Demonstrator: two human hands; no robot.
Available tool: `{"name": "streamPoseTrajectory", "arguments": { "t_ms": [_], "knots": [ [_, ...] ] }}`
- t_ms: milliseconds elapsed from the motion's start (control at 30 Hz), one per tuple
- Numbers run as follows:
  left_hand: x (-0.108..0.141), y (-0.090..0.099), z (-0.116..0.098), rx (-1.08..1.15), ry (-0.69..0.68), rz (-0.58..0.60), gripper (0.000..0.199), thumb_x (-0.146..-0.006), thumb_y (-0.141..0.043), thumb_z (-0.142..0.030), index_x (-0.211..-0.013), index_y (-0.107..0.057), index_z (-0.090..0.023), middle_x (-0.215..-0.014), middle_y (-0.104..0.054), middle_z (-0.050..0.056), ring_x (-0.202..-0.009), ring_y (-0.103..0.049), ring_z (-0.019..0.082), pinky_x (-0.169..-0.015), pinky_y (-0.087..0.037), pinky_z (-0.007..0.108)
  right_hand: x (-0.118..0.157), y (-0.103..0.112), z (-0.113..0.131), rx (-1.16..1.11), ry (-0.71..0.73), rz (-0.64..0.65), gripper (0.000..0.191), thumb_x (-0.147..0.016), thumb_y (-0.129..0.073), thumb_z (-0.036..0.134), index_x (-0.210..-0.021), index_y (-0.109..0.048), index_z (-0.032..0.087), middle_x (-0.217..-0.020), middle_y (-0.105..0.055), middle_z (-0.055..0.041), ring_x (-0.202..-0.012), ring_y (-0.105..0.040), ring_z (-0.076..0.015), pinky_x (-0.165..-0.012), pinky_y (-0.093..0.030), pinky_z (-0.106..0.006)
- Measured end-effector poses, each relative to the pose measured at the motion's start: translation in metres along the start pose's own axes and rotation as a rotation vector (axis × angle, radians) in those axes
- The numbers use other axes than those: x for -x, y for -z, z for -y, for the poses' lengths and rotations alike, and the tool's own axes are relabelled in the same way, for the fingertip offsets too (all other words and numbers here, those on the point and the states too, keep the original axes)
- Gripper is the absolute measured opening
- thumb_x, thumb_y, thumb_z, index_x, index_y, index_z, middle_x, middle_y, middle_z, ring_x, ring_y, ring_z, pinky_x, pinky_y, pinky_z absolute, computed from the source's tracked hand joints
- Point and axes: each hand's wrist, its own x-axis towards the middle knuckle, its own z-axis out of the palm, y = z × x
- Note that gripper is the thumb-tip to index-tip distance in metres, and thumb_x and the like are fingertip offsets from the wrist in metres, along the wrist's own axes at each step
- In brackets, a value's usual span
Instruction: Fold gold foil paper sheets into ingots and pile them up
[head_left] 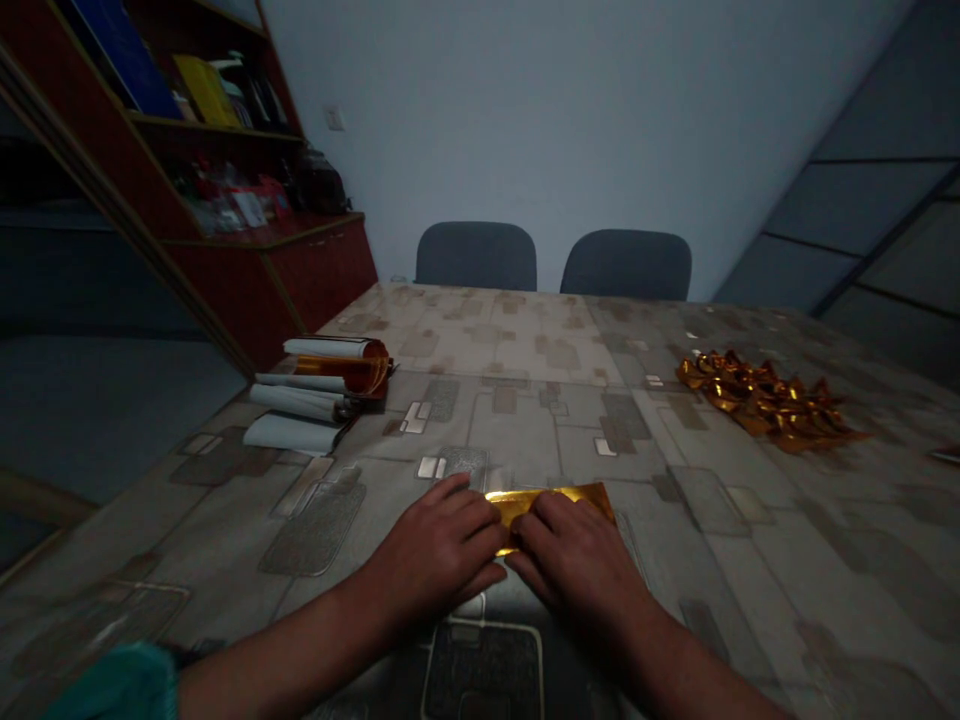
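Head view, bottom centre: gold foil strip point(581, 493) lies crosswise, long axis left-right; left hand point(439, 548) and right hand point(577, 560) both curled, pressing it, right hand covering more.

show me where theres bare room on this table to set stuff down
The widest free patch of the patterned table lies right of the right hand, below the crumpled gold foil heap. Another lies left of the left hand, below the white-backed foil rolls. It's crowded at the gold foil sheet under both hands, and around the rolls.
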Motion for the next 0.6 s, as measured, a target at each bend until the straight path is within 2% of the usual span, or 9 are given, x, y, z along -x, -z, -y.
{"name": "streamPoseTrajectory", "arguments": {
  "t_ms": [100, 200, 333, 433, 533, 600],
  "knots": [
    [-0.001, -0.002, -0.002, -0.053, -0.033, -0.106, 0.021, -0.099, -0.046, -0.018, -0.093, -0.066, -0.017, -0.09, -0.073, 0.006, -0.082, -0.069, 0.02, -0.094, -0.052, 0.044, -0.002, 0.004, 0.003, 0.009, 0.015, -0.015, 0.017, -0.089, -0.068, 0.033, -0.079, -0.063, 0.02, -0.077, -0.065, -0.0031, -0.069, -0.059, -0.0201, -0.063, -0.038, -0.032],
    [-0.002, -0.004, -0.003, -0.07, -0.05, -0.182, 0.023, -0.098, -0.044, -0.015, -0.089, -0.065, -0.016, -0.088, -0.074, 0.006, -0.078, -0.07, 0.019, -0.09, -0.055, 0.041, -0.004, 0.01, 0.005, 0.015, 0.009, -0.003, 0.015, -0.088, -0.07, 0.032, -0.081, -0.064, 0.02, -0.079, -0.066, -0.0035, -0.073, -0.059, -0.0215, -0.068, -0.039, -0.034],
    [-0.004, -0.003, -0.005, -0.079, -0.011, -0.197, 0.024, -0.097, -0.044, -0.012, -0.086, -0.065, -0.016, -0.082, -0.074, 0.003, -0.073, -0.07, 0.017, -0.088, -0.056, 0.039, -0.006, 0.013, 0.005, 0.057, 0.07, -0.088, 0.012, -0.086, -0.073, 0.023, -0.077, -0.064, 0.02, -0.075, -0.066, -0.0016, -0.073, -0.056, -0.0216, -0.069, -0.035, -0.035],
    [-0.005, 0.0, -0.006, -0.095, -0.002, -0.191, 0.021, -0.098, -0.047, -0.017, -0.09, -0.066, -0.016, -0.083, -0.073, 0.004, -0.076, -0.069, 0.019, -0.082, -0.056, 0.037, -0.008, 0.013, 0.005, 0.057, 0.109, -0.173, 0.017, -0.09, -0.067, 0.017, -0.074, -0.065, 0.018, -0.069, -0.065, -0.0012, -0.069, -0.053, -0.02, -0.067, -0.032, -0.035],
    [-0.005, 0.003, -0.003, -0.104, -0.018, -0.187, 0.025, -0.1, -0.047, -0.021, -0.085, -0.067, -0.018, -0.074, -0.07, 0.002, -0.068, -0.066, 0.018, -0.066, -0.054, 0.031, -0.008, 0.016, 0.004, 0.032, 0.104, -0.139, 0.018, -0.093, -0.064, 0.016, -0.076, -0.067, 0.018, -0.069, -0.067, -0.0016, -0.07, -0.053, -0.0198, -0.068, -0.032, -0.034],
    [-0.004, 0.005, 0.001, -0.092, -0.012, -0.183, 0.029, -0.101, -0.045, -0.022, -0.082, -0.066, -0.018, -0.071, -0.069, 0.001, -0.065, -0.064, 0.017, -0.063, -0.051, 0.029, -0.007, 0.021, 0.0, 0.016, 0.102, -0.102, 0.016, -0.093, -0.064, 0.017, -0.079, -0.069, 0.02, -0.07, -0.068, -0.001, -0.071, -0.053, -0.0197, -0.07, -0.033, -0.034]
  ]
}}
